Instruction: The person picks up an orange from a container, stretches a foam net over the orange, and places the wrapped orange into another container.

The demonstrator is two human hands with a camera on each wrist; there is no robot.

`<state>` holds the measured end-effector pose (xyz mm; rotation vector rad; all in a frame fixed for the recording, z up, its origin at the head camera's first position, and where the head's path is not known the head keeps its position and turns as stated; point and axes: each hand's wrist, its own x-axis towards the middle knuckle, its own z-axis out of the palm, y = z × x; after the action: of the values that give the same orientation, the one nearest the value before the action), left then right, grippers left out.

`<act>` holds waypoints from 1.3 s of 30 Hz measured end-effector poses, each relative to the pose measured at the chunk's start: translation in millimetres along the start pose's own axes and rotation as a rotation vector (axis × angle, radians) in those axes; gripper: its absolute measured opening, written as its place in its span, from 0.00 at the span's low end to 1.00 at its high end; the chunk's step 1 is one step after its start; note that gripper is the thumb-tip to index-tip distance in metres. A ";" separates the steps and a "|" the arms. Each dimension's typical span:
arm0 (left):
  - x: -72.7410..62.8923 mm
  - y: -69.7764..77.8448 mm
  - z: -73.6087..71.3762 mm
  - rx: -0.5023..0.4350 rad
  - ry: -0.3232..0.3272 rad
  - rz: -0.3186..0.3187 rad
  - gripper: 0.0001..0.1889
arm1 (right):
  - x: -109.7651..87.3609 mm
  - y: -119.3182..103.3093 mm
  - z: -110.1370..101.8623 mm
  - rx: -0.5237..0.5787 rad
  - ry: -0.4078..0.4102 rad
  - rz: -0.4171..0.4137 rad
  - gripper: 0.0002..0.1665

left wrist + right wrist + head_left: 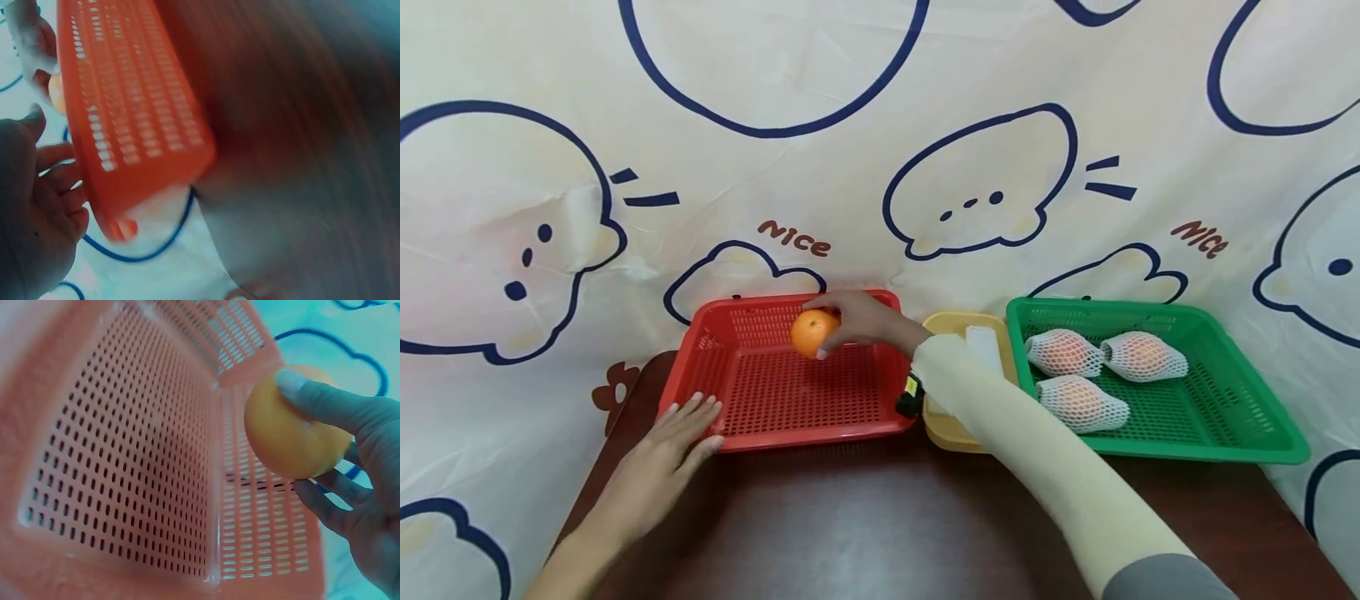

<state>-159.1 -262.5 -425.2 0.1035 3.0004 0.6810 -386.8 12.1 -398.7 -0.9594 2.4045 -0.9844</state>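
Note:
My right hand grips an orange between thumb and fingers, over the red basket. In the right wrist view the orange shows close up, above the basket's slotted floor and near its side wall. The basket holds nothing else in the head view. My left hand lies with its fingers extended at the basket's front left corner, fingertips at the rim. From the left wrist, the fingers of the left hand appear beside the basket's rim.
A green basket on the right holds several fruits in white foam nets. Between the baskets stands a yellow tray with a white item, partly hidden by the right sleeve. A patterned cloth hangs behind the dark wooden table.

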 end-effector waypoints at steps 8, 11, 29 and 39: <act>23.9 54.5 8.7 -0.272 0.214 0.047 0.37 | -53.8 0.6 -13.6 0.053 0.065 -0.070 0.49; 36.5 77.2 16.7 -0.425 0.240 0.124 0.36 | -79.6 1.8 -15.9 0.070 0.082 -0.046 0.48; 66.5 176.1 52.0 -0.764 0.002 0.297 0.38 | -194.4 -6.5 -24.4 0.089 0.233 -0.010 0.47; 64.1 189.5 61.0 -0.774 -0.035 0.385 0.39 | -223.5 -1.3 -21.2 0.101 0.241 0.028 0.46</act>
<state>-208.5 -60.7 -401.0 0.6348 2.4710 1.7767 -241.5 180.1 -365.8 -0.8101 2.5235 -1.2620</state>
